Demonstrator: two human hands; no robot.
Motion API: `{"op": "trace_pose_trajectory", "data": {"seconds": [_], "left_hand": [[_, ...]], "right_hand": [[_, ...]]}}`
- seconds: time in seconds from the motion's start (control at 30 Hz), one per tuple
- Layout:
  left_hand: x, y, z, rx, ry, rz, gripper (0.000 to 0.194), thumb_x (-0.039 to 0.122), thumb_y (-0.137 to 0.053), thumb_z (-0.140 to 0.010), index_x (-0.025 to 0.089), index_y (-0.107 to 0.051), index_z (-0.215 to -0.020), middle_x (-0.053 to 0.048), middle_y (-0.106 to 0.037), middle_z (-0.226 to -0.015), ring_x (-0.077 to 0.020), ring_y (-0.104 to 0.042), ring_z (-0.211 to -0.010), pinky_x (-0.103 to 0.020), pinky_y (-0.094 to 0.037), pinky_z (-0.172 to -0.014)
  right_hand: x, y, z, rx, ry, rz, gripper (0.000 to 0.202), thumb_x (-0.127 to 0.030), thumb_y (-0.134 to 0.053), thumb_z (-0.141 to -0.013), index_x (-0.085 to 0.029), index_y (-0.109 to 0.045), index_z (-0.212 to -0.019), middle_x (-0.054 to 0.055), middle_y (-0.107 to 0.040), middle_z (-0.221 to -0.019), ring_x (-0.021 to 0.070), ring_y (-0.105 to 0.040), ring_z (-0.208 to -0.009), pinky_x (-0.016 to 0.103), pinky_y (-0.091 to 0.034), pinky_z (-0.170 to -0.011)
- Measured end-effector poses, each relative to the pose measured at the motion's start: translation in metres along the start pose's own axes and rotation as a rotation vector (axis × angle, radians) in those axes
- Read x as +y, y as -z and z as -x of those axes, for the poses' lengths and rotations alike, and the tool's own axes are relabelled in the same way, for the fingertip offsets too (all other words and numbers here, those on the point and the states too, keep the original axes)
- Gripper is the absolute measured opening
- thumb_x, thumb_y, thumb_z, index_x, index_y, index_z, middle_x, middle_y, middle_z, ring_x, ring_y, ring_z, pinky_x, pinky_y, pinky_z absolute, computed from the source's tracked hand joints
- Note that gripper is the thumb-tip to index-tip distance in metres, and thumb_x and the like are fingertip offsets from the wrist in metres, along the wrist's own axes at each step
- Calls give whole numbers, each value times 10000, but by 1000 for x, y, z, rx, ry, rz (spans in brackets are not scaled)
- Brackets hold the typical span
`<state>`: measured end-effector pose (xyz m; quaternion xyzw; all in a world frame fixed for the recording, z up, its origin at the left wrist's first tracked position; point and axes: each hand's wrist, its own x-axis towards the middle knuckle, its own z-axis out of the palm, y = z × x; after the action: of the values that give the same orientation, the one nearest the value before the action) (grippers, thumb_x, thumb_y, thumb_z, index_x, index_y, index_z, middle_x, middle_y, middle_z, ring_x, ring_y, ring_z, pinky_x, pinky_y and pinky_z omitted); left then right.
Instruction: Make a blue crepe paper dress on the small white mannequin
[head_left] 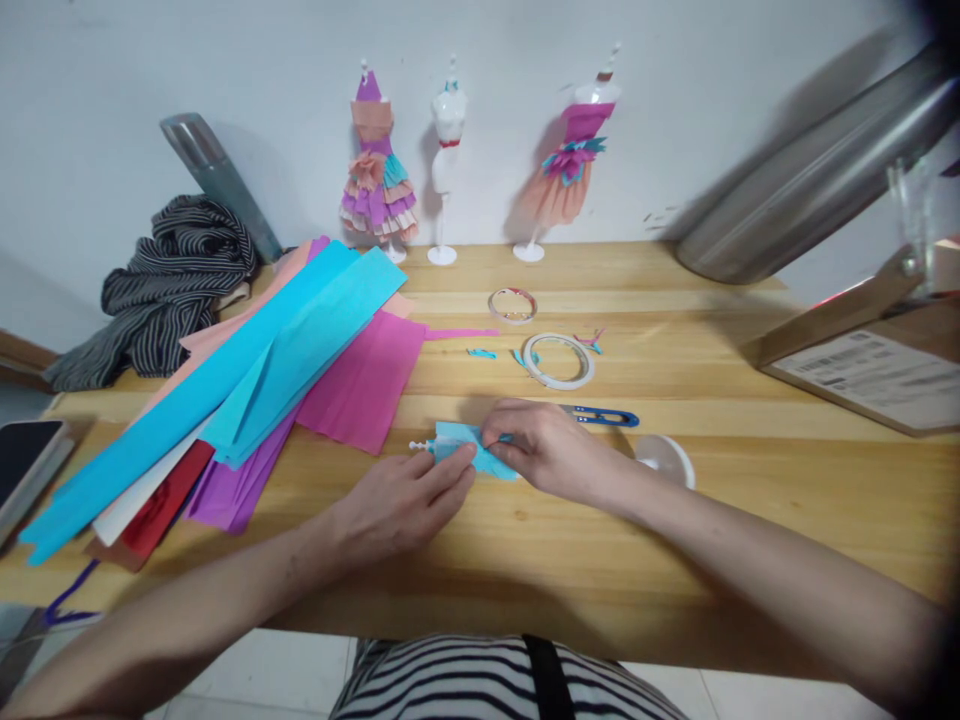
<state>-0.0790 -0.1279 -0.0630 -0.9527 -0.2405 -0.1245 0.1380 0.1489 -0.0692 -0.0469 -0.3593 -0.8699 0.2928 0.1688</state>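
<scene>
A small white dress form lies on its side on the table, its beaded top point(421, 446) pointing left and its round base point(679, 462) at the right. Light blue crepe paper point(453, 433) is wrapped around or laid over its bodice; my hands hide part of it. My left hand point(394, 503) presses its fingers on the paper and holds the form down. The thumb and fingers of my right hand point(551, 452) are pinched on the paper's right part. Just beyond my right wrist lie blue thread snips point(611, 416).
Crepe paper sheets point(300, 345) are piled at left. Tape rolls point(559, 362) and scraps point(481, 353) lie mid-table. Dress forms point(442, 254) stand by the wall, two in paper dresses. A steel flask point(795, 170) and cardboard box point(847, 370) are right; a striped cloth point(176, 270) and phone point(30, 460) left.
</scene>
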Motion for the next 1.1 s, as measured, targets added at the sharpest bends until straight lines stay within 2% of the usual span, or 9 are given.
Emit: {"op": "trace_pose_trajectory", "data": {"seconds": [0.07, 0.2, 0.33, 0.47, 0.57, 0.7, 0.87, 1.0, 1.1], "left_hand": [[0, 3, 0, 18, -26, 12, 323, 99, -320, -940, 99, -596, -1109, -108, -640, -1245, -163, -582, -729, -286, -454, -589], [1, 5, -1, -36, -120, 38, 327, 128, -320, -942, 98, -617, -1076, -125, -620, -1265, -143, -536, -678, -286, -412, -555], [3, 3, 0, -45, -174, 83, 288, 150, -357, -933, 104, -628, -1016, -142, -604, -1278, -144, -523, -669, -287, -387, -523], [3, 6, 0, 5, -180, 131, 256, 148, -397, -913, 106, -644, -960, -127, -634, -1248, -149, -516, -644, -286, -390, -503], [3, 15, 0, 25, -198, 142, 270, 139, -394, -913, 77, -638, -1012, -160, -649, -1216, -138, -492, -601, -283, -398, -495], [2, 25, 2, -2, -220, 142, 272, 128, -396, -910, 69, -627, -1043, -171, -650, -1213, -140, -484, -580, -292, -402, -471], [0, 27, 3, -43, -213, 123, 268, 117, -375, -914, 97, -628, -1002, -145, -666, -1191, -143, -487, -553, -298, -412, -469], [-3, 27, -2, 15, -169, 251, 312, 112, -300, -944, 83, -591, -1053, -137, -691, -1117, -143, -527, -581, -284, -436, -509], [-4, 28, -7, 30, -139, 403, 288, 124, -293, -962, 115, -578, -1004, -123, -702, -1061, -132, -574, -634, -253, -457, -562]], "right_hand": [[0, 1, -2, 32, -65, -24, 148, -95, -526, -781, -166, -652, -752, 48, -670, -767, 146, -590, -659, 237, -402, -603], [3, 1, -8, 86, -200, -47, 114, -138, -539, -773, -169, -645, -743, 40, -686, -738, 158, -606, -650, 251, -424, -602], [9, 5, -11, 139, -195, -32, 110, -138, -545, -747, -167, -647, -777, 50, -701, -789, 174, -628, -700, 271, -457, -645], [13, 20, -6, 199, -197, -33, 124, -172, -529, -761, -169, -650, -790, 59, -706, -824, 177, -638, -709, 278, -479, -656], [17, 38, 0, 218, -230, 31, 118, -209, -533, -761, -179, -647, -756, 47, -701, -770, 168, -623, -645, 275, -477, -627], [34, 66, 8, 193, -332, 165, 135, -233, -524, -759, -192, -653, -750, 30, -701, -734, 171, -622, -619, 273, -449, -601], [63, 91, 19, 128, -410, 301, 149, -255, -533, -739, -187, -663, -764, 35, -699, -754, 186, -617, -662, 281, -428, -628], [70, 90, 21, 44, -365, 240, 156, -289, -536, -752, -188, -654, -767, 4, -663, -707, 156, -566, -621, 255, -400, -599], [72, 84, 13, -18, -296, 215, 135, -255, -515, -774, -185, -629, -759, -8, -621, -676, 137, -524, -600, 236, -370, -572]]}}
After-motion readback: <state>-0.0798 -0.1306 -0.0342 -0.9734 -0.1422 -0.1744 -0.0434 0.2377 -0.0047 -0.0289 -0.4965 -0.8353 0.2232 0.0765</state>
